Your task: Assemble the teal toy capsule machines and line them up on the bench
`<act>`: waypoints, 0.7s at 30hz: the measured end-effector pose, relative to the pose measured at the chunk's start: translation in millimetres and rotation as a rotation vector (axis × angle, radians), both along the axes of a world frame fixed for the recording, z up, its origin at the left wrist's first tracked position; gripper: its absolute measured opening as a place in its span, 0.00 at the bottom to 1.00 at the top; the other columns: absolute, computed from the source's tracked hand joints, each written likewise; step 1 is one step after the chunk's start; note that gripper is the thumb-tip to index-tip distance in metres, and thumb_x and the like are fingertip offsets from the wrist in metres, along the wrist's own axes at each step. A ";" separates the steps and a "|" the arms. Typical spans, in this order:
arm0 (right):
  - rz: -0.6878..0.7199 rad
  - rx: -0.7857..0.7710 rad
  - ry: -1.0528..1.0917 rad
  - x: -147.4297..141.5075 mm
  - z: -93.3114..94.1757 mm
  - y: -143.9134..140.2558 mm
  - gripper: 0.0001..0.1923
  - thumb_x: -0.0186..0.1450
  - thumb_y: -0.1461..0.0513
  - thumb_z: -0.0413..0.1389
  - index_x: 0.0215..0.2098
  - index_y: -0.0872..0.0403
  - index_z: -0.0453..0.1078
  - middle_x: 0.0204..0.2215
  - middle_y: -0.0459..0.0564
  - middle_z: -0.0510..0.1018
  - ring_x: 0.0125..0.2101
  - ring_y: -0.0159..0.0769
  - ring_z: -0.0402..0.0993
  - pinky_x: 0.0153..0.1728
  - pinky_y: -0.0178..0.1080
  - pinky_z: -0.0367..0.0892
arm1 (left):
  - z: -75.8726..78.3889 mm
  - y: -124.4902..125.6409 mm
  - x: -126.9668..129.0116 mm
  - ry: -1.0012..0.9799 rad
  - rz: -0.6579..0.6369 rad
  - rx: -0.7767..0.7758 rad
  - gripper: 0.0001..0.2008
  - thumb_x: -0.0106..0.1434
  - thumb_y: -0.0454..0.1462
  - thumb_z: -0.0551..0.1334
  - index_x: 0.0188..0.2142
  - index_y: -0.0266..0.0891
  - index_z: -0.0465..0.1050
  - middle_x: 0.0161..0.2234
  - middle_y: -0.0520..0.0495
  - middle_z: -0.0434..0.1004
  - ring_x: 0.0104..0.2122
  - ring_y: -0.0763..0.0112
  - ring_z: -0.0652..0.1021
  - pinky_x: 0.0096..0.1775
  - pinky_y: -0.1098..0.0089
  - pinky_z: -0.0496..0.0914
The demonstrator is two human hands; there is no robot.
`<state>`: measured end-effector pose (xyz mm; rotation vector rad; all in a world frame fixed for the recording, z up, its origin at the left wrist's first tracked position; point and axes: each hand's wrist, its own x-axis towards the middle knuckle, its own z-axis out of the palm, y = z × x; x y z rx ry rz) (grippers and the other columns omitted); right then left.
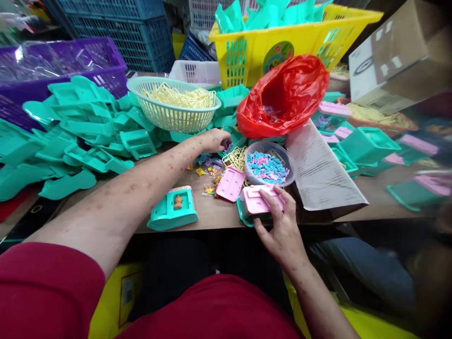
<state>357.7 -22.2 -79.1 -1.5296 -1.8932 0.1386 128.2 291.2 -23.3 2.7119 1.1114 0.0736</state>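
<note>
Your left hand (214, 140) reaches to the middle of the frame, fingers curled down over the small loose pieces (210, 165) scattered on the table (212, 214), pinching at something too small to make out. Your right hand (278, 226), lower centre, grips a pink-topped green toy part (257, 201) at the table's near edge, thumb and fingers closed round it so it stays steady. From the biggest things down: a heap of green plastic shells (81, 132) fills the left, within easy reach; a yellow basket (282, 44) of more green parts sits upper right, with a red bag (282, 96) gaping open below it. A pale round basket (173, 106) of yellow strips stands upper centre. A clear bowl (269, 165) of blue and pink bits sits just beyond your right hand. A loose pink panel (230, 183) lies just left of the bowl, and a green toy with a tiny brown figure (173, 209) rests lower left of centre.
</note>
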 end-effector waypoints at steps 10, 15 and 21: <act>0.015 0.026 -0.002 2.7 -1.9 0.5 0.36 0.72 0.61 0.62 0.76 0.44 0.61 0.75 0.60 0.54 0.74 0.58 0.60 0.74 0.65 0.63 | 1.2 -4.9 11.9 -0.020 0.023 0.012 0.20 0.63 0.35 0.67 0.56 0.39 0.80 0.45 0.49 0.88 0.43 0.66 0.84 0.42 0.73 0.72; 0.030 0.029 -0.006 5.4 -2.4 3.1 0.35 0.73 0.58 0.63 0.76 0.45 0.63 0.74 0.61 0.57 0.74 0.62 0.61 0.72 0.68 0.64 | 10.8 -14.7 6.9 -0.106 0.040 0.067 0.16 0.66 0.34 0.65 0.53 0.37 0.80 0.47 0.45 0.86 0.46 0.64 0.83 0.46 0.69 0.72; -0.196 0.296 0.033 7.9 32.0 -24.1 0.30 0.70 0.57 0.67 0.69 0.48 0.73 0.64 0.63 0.74 0.65 0.66 0.71 0.65 0.73 0.68 | 42.3 -46.3 -43.5 -0.418 0.046 0.010 0.06 0.65 0.34 0.68 0.43 0.36 0.81 0.38 0.46 0.83 0.38 0.66 0.81 0.41 0.65 0.73</act>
